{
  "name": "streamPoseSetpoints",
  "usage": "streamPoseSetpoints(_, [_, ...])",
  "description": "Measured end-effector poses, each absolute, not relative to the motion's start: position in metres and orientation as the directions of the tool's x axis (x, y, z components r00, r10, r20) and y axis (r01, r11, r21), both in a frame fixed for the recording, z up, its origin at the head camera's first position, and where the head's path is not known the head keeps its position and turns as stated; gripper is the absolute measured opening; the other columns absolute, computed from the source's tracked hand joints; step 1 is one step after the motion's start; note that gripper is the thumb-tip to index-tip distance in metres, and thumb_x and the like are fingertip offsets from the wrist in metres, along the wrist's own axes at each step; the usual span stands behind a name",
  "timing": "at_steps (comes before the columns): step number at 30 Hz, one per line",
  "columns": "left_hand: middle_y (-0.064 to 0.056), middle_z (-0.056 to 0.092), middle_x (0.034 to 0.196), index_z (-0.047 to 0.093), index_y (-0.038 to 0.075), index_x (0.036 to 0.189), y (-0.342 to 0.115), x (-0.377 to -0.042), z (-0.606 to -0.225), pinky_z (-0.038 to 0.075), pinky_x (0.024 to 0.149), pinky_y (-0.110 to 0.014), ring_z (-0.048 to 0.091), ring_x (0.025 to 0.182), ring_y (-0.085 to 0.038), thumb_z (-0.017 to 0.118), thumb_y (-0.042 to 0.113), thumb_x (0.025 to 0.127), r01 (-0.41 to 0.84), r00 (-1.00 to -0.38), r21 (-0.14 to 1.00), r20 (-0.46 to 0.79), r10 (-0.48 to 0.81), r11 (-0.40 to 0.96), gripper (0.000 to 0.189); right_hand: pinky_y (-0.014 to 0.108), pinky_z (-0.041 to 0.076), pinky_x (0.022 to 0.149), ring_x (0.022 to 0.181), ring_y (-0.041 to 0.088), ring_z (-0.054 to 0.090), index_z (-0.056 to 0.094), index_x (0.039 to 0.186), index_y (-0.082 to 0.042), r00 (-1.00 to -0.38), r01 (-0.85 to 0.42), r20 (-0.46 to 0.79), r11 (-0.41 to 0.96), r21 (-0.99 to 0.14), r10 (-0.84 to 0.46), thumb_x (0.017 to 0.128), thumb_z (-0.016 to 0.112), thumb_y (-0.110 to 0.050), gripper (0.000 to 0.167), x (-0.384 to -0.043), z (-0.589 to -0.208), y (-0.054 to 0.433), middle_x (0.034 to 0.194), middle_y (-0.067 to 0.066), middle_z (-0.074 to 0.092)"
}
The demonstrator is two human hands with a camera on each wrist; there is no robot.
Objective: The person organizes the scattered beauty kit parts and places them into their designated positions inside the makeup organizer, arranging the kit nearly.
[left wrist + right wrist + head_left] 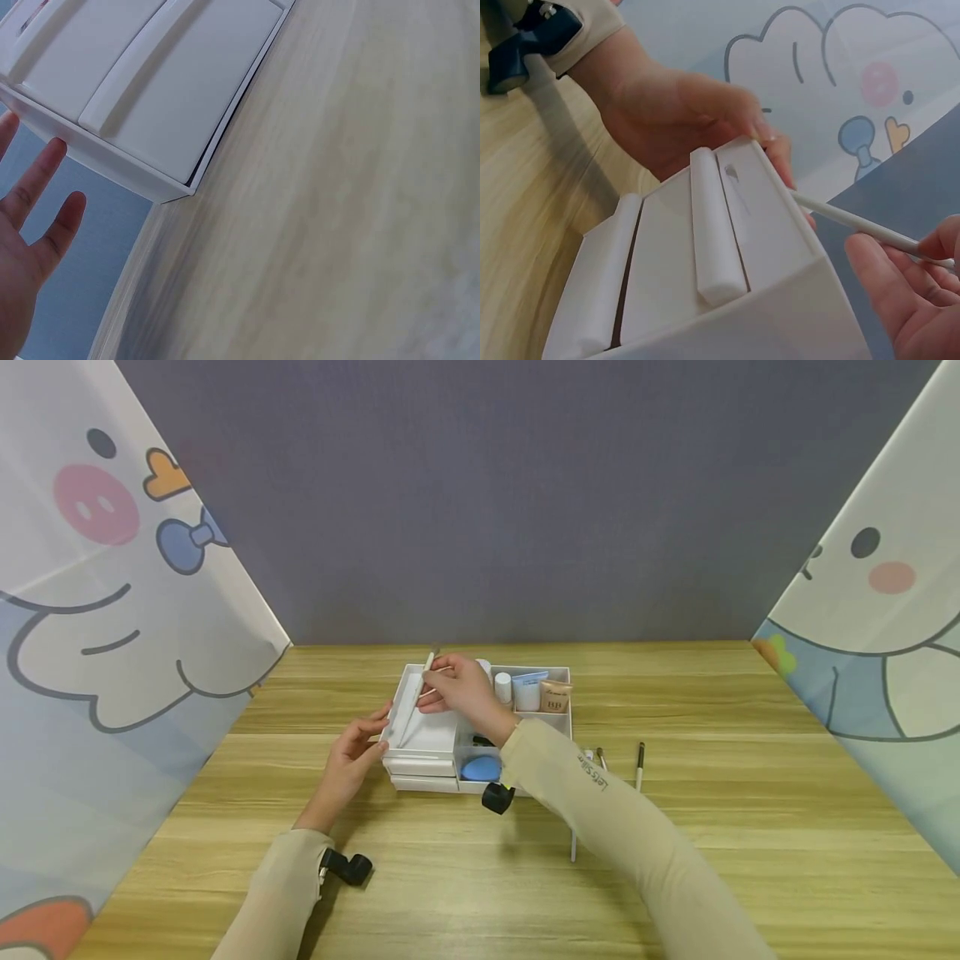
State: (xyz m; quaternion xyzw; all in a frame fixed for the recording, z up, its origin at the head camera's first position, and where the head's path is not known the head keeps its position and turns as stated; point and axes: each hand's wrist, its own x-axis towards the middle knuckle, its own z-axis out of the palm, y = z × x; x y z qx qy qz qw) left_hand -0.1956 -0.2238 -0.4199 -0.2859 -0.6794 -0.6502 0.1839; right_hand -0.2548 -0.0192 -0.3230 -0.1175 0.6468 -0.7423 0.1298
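Observation:
My right hand [461,689] pinches a slim white makeup brush [410,718] between thumb and fingers, tilted over the shallow top tray at the left of a white cosmetics organizer [420,767]. The brush's greyish tip points away from me; its lower end reaches the tray. In the right wrist view the brush [862,225] crosses the organizer's edge. My left hand [351,758] is at the organizer's left side, thumb on the front corner. Its fingers [34,184] are spread and fairly straight in the left wrist view.
Inside the organizer stand a light blue tube [528,692], a tan tube [556,696] and a white-capped bottle [503,687]; a blue makeup sponge [482,768] lies in front. More brushes, one dark-tipped [640,767], lie on the wooden table [750,827] to the right. Behind rises a grey partition [510,510].

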Motion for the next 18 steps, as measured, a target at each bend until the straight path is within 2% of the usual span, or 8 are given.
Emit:
streamPoseSetpoints(7, [0.008, 0.058, 0.138, 0.050, -0.020, 0.111, -0.224, -0.197, -0.421, 0.048, 0.089, -0.020, 0.056, 0.122, -0.008, 0.049, -0.025, 0.086, 0.629, -0.768, 0.777, 0.625, 0.144, -0.020, 0.026, 0.036, 0.060, 0.064, 0.059, 0.019, 0.068, 0.053, 0.113, 0.008, -0.923, 0.071, -0.038, -0.070, -0.995, -0.383, 0.098, 0.053, -0.002, 0.018, -0.264, -0.323, -0.031, 0.078, 0.015, 0.065])
streamPoseSetpoints(14, [0.007, 0.057, 0.139, 0.051, -0.020, 0.111, -0.224, -0.196, -0.421, 0.048, 0.089, -0.020, 0.057, 0.120, -0.007, 0.049, -0.025, 0.086, 0.624, -0.771, 0.781, 0.620, 0.145, -0.018, 0.025, 0.036, 0.060, 0.065, 0.059, 0.021, 0.068, 0.051, 0.118, 0.011, -0.882, 0.122, -0.106, -0.005, -0.993, -0.459, 0.102, 0.048, -0.004, 0.022, -0.273, -0.323, -0.035, 0.073, 0.018, 0.064])
streamPoseSetpoints(18, [0.007, 0.057, 0.139, 0.051, -0.020, 0.110, -0.224, -0.197, -0.422, 0.048, 0.090, -0.020, 0.056, 0.122, -0.007, 0.049, -0.025, 0.086, 0.625, -0.771, 0.781, 0.621, 0.142, -0.019, 0.025, 0.034, 0.059, 0.061, 0.056, 0.021, 0.066, 0.052, 0.112, 0.009, -0.861, 0.161, -0.163, 0.046, -0.986, -0.482, 0.101, 0.046, -0.004, 0.017, -0.277, -0.322, -0.038, 0.069, 0.017, 0.063])
